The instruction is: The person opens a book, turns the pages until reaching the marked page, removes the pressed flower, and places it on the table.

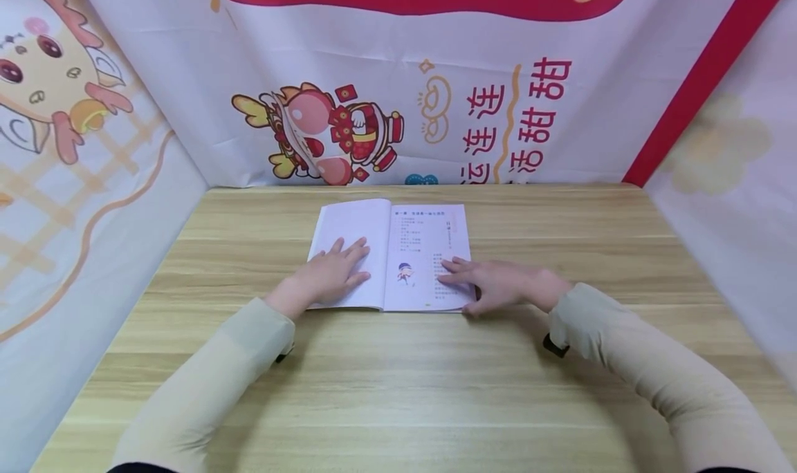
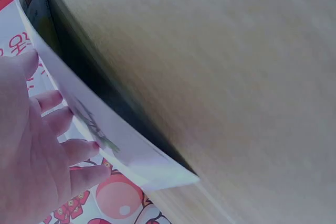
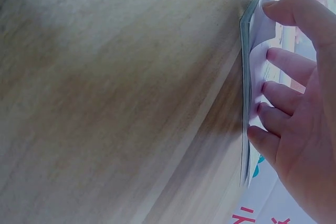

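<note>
An open book (image 1: pixel 358 220) lies on the wooden table, its left page blank and its right page (image 1: pixel 423 238) printed with text and a small cartoon figure. My left hand (image 1: pixel 333 271) rests on the left page with its fingers spread. In the left wrist view, the lower edge of that book half (image 2: pixel 121 145) bows up from the table, fingertips against the page. On the right page, my right hand (image 1: pixel 498 284) lays extended fingertips over the printed lines. Its thumb (image 3: pixel 291 11) touches near the lower right corner, where the page (image 3: pixel 257 61) bends slightly.
The wooden table (image 1: pixel 398 390) extends around the book on every side. Behind it hangs a white and red cloth (image 1: pixel 386 51) with cartoon prints and lettering. More printed cloth (image 1: pixel 75 203) stands along the left side, and pale cloth (image 1: pixel 735 238) along the right.
</note>
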`<action>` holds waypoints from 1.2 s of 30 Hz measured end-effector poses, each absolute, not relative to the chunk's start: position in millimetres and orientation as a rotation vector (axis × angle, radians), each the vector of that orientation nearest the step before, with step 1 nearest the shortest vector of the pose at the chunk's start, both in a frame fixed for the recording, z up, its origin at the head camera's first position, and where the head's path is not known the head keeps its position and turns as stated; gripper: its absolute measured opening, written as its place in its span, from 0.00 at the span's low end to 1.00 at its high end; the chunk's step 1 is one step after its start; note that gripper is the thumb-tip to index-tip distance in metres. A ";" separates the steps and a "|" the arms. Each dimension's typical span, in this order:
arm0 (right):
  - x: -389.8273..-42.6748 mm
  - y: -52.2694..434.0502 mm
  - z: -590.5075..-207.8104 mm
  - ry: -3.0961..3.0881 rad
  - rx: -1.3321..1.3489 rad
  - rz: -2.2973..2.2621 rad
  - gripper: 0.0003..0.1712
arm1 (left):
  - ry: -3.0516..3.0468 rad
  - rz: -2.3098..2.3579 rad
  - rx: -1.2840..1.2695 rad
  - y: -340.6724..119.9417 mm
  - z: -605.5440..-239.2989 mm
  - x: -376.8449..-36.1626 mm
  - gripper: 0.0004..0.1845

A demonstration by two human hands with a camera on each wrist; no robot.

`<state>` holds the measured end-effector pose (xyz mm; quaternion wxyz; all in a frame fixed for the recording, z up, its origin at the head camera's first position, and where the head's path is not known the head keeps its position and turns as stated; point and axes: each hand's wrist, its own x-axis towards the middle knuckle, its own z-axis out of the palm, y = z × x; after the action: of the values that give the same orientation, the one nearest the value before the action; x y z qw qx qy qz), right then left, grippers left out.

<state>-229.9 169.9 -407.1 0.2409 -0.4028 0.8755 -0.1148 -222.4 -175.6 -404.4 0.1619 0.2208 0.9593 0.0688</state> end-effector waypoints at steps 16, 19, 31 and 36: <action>-234.6 170.7 -405.9 2.428 -1.124 -0.296 0.37 | 2.741 0.140 0.721 -178.2 -412.5 -223.9 0.35; -236.8 170.6 -406.6 2.456 -1.100 -0.346 0.33 | 2.744 0.148 0.740 -179.4 -413.2 -224.3 0.35; -248.4 172.0 -404.1 2.631 -1.116 -0.557 0.18 | 2.768 0.110 0.747 -178.2 -413.2 -225.3 0.35; -251.1 167.1 -403.4 2.671 -1.000 -0.683 0.16 | 2.789 0.097 0.762 -177.6 -413.9 -224.8 0.35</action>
<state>-251.1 167.1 -403.4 0.1042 -0.3391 0.9058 -0.2315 -224.8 -177.6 -413.9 0.1242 0.2613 0.9566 0.0333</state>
